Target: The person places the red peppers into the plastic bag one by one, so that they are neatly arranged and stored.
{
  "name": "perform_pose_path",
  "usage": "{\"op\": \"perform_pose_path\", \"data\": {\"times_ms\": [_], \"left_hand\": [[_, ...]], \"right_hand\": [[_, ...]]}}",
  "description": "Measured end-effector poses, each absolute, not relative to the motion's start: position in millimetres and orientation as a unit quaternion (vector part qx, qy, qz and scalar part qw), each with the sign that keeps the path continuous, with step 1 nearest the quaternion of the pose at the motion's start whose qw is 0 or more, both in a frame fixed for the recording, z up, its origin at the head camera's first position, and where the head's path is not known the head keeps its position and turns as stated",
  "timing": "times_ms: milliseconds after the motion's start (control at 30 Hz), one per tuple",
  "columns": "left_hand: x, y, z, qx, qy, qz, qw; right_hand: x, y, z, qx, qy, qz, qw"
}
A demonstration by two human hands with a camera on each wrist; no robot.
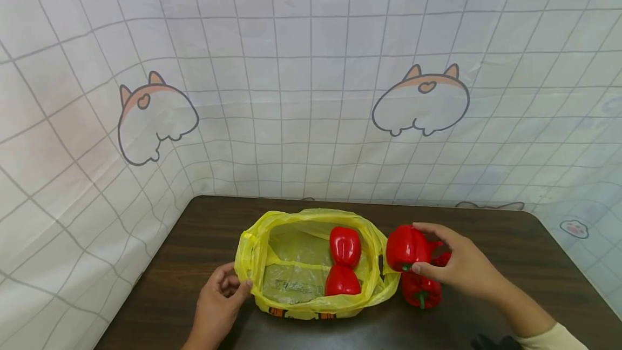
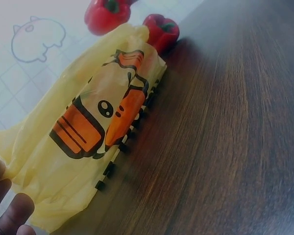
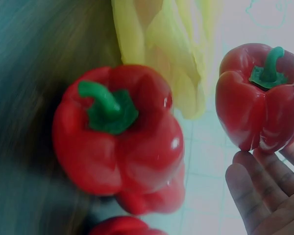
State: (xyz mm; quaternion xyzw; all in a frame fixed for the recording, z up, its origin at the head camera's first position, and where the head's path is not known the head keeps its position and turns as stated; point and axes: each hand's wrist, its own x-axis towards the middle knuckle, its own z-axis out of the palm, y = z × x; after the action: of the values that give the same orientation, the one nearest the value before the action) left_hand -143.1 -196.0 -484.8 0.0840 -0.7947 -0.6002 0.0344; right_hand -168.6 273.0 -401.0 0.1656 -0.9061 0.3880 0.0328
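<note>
A yellow plastic bag (image 1: pixel 252 247) stands with its mouth spread wide on the table. My left hand (image 1: pixel 221 301) pinches the bag's left rim between thumb and fingers. Inside, against the right side, lie two red bell peppers (image 1: pixel 345 247). Just beyond the right rim, my right hand (image 1: pixel 459 263) grips another red bell pepper (image 1: pixel 402 247) above the table, its green stem pointing down toward me. Below it a bell pepper (image 1: pixel 421 289) rests on the table, seen large with its curved stem in the right wrist view. More red peppers (image 3: pixel 157 196) show partly hidden behind that one.
The dark wood-grain table (image 1: pixel 165 263) has rounded far corners. A white gridded curtain (image 1: pixel 311 96) with cartoon animals hangs along its back and sides. A dark object (image 1: pixel 493 342) pokes in at the bottom right, by the right sleeve (image 1: pixel 551 339).
</note>
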Motion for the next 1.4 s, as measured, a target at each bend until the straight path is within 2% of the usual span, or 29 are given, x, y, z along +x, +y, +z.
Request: {"op": "perform_pose_path", "data": {"times_ms": [267, 567, 1400], "left_hand": [[-143, -195, -484, 0.093, -0.794, -0.600, 0.032], [-143, -195, -484, 0.087, -0.794, -0.600, 0.038], [-142, -195, -483, 0.092, -0.792, -0.603, 0.035]], "right_hand": [[-174, 258, -404, 0.182, -0.893, 0.413, 0.009], [-180, 240, -408, 0.192, -0.895, 0.402, 0.023], [-185, 206, -406, 0.217, -0.879, 0.425, -0.019]]}}
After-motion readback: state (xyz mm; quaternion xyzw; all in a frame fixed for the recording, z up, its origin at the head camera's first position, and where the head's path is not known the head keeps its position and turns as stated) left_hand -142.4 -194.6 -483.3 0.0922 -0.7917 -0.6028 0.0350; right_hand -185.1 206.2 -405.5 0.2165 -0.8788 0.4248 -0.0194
